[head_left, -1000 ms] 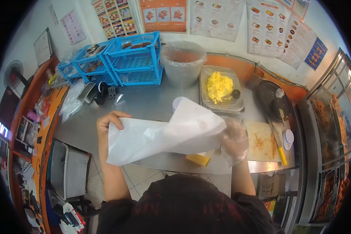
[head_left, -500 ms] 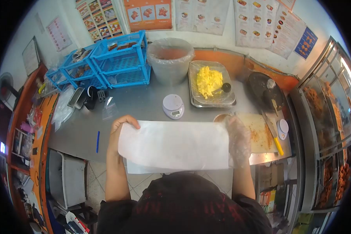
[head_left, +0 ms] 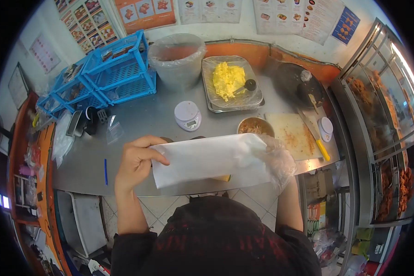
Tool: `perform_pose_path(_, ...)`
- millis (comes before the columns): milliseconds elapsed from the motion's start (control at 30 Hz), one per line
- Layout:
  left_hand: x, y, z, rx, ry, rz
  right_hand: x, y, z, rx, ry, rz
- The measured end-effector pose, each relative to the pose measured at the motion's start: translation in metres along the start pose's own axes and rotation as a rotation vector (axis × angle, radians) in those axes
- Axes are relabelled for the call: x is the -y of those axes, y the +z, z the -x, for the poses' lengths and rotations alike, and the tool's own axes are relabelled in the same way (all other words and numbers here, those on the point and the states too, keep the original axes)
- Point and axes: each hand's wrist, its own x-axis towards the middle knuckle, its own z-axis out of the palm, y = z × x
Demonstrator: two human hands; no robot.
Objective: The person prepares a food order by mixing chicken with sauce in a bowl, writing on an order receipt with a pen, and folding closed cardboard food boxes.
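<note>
A white sheet (head_left: 211,158), perhaps paper, is stretched between my two hands above the near edge of the metal counter. My left hand (head_left: 140,158) pinches its left end, thumb on top. My right hand (head_left: 278,163), covered by a clear plastic glove, grips the right end, where the sheet is bunched. Partly hidden under the sheet, something with a yellow edge (head_left: 223,178) and dark rounded shapes show. Just beyond the sheet are a bowl of brownish food (head_left: 255,126) and a white kitchen scale (head_left: 187,116).
A tray of yellow food (head_left: 228,80) with a black scoop and a plastic-lined bucket (head_left: 177,62) stand behind. Blue baskets (head_left: 117,69) are at the left. On the right lie a cutting board (head_left: 290,135), a yellow-handled knife (head_left: 323,149) and a small scale (head_left: 325,129).
The view has shifted to the right. The sheet has risen a little and looks narrower and tilted. My left hand has changed its grip, and more of the bowl shows.
</note>
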Motion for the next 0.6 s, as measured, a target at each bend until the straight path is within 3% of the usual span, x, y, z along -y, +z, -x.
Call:
perform_pose_path(167, -0.004, 0.007, 0.000, -0.207, 0.267, -0.168, 0.014, -0.008, 0.014, -0.291, 0.046, -0.001)
perform_pose_path(200, 0.002, 0.008, 0.001, -0.265, 0.318, -0.164, 0.011, -0.012, 0.017, -0.376, -0.011, -0.124)
perform_pose_path(267, 0.007, 0.029, -0.010, -0.200, 0.167, -0.140, 0.008, -0.025, 0.024, -0.548, -0.142, -0.371)
perform_pose_path(300, 0.010, 0.046, -0.016, -0.169, 0.093, -0.127, -0.002, -0.038, 0.026, -0.578, -0.098, -0.363)
perform_pose_path(367, 0.055, 0.108, -0.005, 0.268, 0.065, -0.233, -0.027, -0.066, 0.028, -0.634, -0.009, -0.337)
perform_pose_path(433, 0.094, 0.166, 0.021, 0.373, 0.277, -0.384, -0.021, -0.065, 0.034, -0.609, 0.188, -0.213)
perform_pose_path(467, 0.099, 0.188, 0.029, 0.471, 0.190, -0.393, -0.020, -0.063, 0.038, -0.599, 0.289, -0.155)
perform_pose_path(500, 0.101, 0.205, 0.036, 0.572, 0.101, -0.400, -0.044, -0.063, 0.034, -0.563, 0.120, -0.217)
perform_pose_path(600, 0.103, 0.238, 0.051, 0.703, 0.008, -0.401, -0.061, -0.034, 0.040, -0.581, 0.188, -0.435)
